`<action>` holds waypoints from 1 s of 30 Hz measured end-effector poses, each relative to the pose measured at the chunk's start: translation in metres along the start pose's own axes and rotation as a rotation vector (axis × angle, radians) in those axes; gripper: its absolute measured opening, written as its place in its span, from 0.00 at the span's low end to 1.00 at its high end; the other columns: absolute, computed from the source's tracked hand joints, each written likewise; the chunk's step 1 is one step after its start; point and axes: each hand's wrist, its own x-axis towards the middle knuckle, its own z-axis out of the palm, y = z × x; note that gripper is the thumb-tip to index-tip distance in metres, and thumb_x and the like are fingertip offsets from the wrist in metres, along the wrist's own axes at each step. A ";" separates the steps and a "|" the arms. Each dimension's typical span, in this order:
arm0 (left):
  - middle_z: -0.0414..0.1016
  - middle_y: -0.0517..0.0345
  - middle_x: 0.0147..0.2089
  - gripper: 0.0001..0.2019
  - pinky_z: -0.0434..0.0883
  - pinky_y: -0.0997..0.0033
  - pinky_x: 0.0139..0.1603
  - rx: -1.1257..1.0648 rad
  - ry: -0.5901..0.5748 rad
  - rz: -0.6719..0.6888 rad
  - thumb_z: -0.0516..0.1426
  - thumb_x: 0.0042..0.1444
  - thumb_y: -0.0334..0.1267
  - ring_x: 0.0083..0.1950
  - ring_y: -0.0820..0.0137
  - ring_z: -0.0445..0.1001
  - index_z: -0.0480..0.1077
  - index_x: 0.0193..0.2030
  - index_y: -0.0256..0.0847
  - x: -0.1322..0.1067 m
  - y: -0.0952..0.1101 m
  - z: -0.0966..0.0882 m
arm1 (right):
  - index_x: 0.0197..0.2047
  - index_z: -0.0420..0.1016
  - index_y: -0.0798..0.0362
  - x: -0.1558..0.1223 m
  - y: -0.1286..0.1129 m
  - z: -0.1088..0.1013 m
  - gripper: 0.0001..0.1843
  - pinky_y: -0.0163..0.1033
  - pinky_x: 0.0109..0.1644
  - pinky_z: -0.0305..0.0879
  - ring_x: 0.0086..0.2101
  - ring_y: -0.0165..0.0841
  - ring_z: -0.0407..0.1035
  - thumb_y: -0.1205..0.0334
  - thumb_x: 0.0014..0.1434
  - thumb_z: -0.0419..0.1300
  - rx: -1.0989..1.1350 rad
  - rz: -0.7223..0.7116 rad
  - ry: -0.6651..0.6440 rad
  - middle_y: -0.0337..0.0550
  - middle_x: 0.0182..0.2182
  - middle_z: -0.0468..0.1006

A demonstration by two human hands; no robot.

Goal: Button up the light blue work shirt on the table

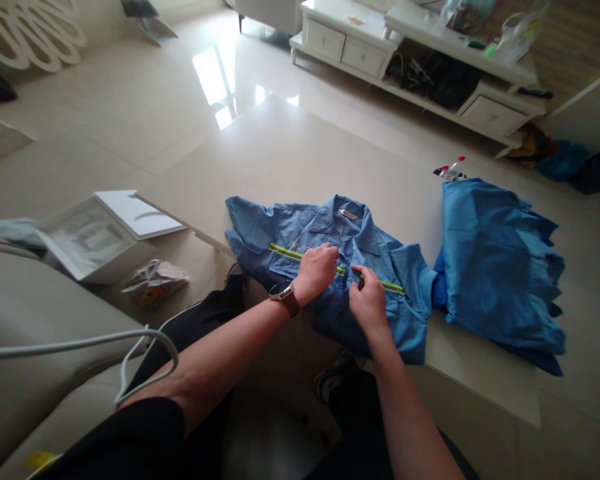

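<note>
A light blue work shirt (300,233) with a yellow reflective stripe lies face up on a low cream table (300,153), collar away from me. My left hand (317,267), a watch on its wrist, is curled and pinches the shirt front at the stripe. My right hand (367,300) sits close beside it, fingers pinched on the same front placket. Both hands meet at the middle of the shirt's chest.
A stack of folded blue garments (500,267) lies at the table's right end, with a small bottle (450,172) behind it. An open white box (100,233) and a crumpled bag (155,280) are on the floor at left. A white TV cabinet (410,60) stands beyond.
</note>
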 end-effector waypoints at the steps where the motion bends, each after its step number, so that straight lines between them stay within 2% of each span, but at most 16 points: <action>1: 0.80 0.49 0.49 0.12 0.71 0.66 0.52 0.035 0.008 -0.009 0.55 0.66 0.31 0.47 0.63 0.78 0.80 0.45 0.42 0.003 -0.001 0.000 | 0.49 0.79 0.55 -0.001 -0.001 0.000 0.22 0.51 0.58 0.70 0.47 0.44 0.75 0.70 0.54 0.52 0.004 -0.011 0.004 0.54 0.46 0.82; 4: 0.81 0.50 0.48 0.09 0.72 0.66 0.53 0.033 -0.016 -0.023 0.58 0.65 0.34 0.50 0.62 0.78 0.81 0.47 0.42 0.008 -0.003 0.004 | 0.50 0.79 0.54 -0.002 -0.003 0.001 0.22 0.51 0.60 0.70 0.50 0.44 0.75 0.72 0.55 0.51 0.014 -0.036 0.005 0.54 0.47 0.82; 8: 0.80 0.49 0.51 0.10 0.72 0.67 0.53 -0.017 -0.067 -0.005 0.61 0.65 0.38 0.51 0.62 0.78 0.80 0.50 0.41 0.008 -0.005 0.021 | 0.50 0.79 0.54 -0.002 -0.006 -0.001 0.23 0.50 0.61 0.70 0.50 0.44 0.75 0.73 0.55 0.51 0.011 -0.047 -0.013 0.54 0.47 0.81; 11: 0.79 0.49 0.51 0.09 0.72 0.66 0.52 -0.008 -0.045 0.009 0.60 0.66 0.38 0.51 0.62 0.78 0.80 0.49 0.41 0.007 -0.004 0.033 | 0.50 0.79 0.54 -0.002 -0.008 -0.002 0.23 0.49 0.61 0.70 0.50 0.44 0.75 0.74 0.55 0.51 0.006 -0.047 -0.029 0.53 0.47 0.81; 15: 0.78 0.50 0.49 0.06 0.72 0.67 0.52 -0.012 -0.044 0.014 0.60 0.65 0.34 0.50 0.63 0.77 0.78 0.46 0.40 0.006 -0.003 0.038 | 0.51 0.79 0.54 -0.003 -0.010 -0.002 0.25 0.49 0.61 0.70 0.50 0.43 0.75 0.75 0.55 0.51 0.004 -0.057 -0.047 0.53 0.48 0.81; 19: 0.80 0.50 0.46 0.05 0.71 0.67 0.51 -0.071 -0.034 0.047 0.60 0.63 0.30 0.48 0.63 0.76 0.77 0.44 0.39 0.007 -0.005 0.036 | 0.51 0.79 0.54 -0.003 -0.009 -0.001 0.24 0.49 0.60 0.70 0.50 0.44 0.75 0.75 0.55 0.51 0.002 -0.069 -0.047 0.53 0.47 0.81; 24: 0.80 0.54 0.38 0.05 0.70 0.69 0.46 -0.197 0.006 0.126 0.60 0.61 0.26 0.40 0.67 0.75 0.77 0.39 0.38 0.009 -0.004 0.026 | 0.51 0.79 0.53 -0.002 -0.010 0.002 0.23 0.49 0.60 0.71 0.50 0.43 0.75 0.73 0.56 0.51 -0.002 -0.078 -0.037 0.52 0.47 0.81; 30: 0.80 0.56 0.35 0.06 0.69 0.71 0.41 -0.317 -0.002 0.092 0.62 0.57 0.24 0.37 0.69 0.75 0.77 0.36 0.38 0.003 0.000 0.013 | 0.49 0.78 0.54 -0.001 -0.012 0.001 0.20 0.50 0.58 0.72 0.49 0.44 0.76 0.70 0.58 0.51 0.031 -0.060 -0.038 0.54 0.47 0.82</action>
